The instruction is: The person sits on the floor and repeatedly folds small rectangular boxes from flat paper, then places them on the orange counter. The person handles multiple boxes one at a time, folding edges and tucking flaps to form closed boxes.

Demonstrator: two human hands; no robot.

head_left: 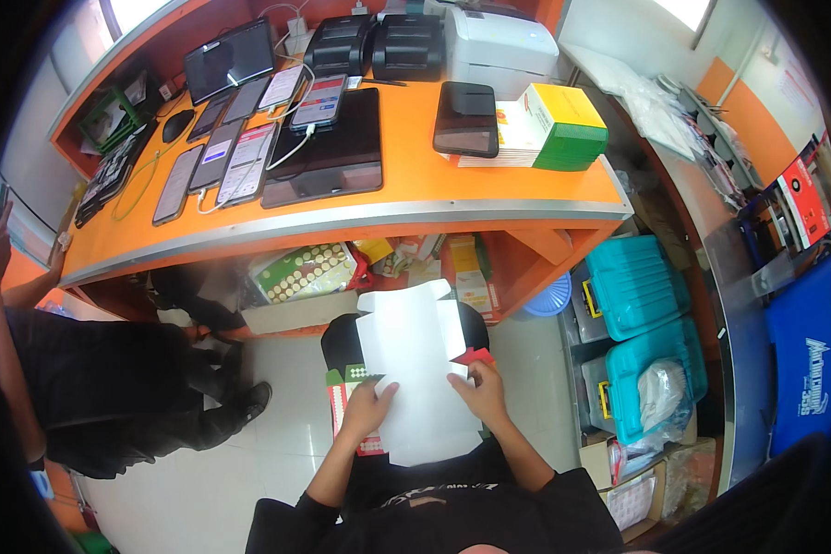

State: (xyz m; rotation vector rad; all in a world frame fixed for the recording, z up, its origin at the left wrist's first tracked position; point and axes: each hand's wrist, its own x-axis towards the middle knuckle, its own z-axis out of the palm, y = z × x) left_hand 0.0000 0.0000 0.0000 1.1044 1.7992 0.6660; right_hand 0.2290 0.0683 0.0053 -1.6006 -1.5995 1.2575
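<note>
"White card [415, 346]! Where is it?"

"On the lap [342, 343], near the desk's [388, 214] front edge. The left hand [367, 409] and right hand [483, 395] hold its sides, thumbs on top."

"How to hold it well?"

"Softly, I think, so it won't bend."

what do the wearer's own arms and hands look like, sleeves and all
The left hand and right hand are bare, no gloves or watch visible. Forearms are uncovered; the black shirt has short sleeves and pale front printing.
</note>
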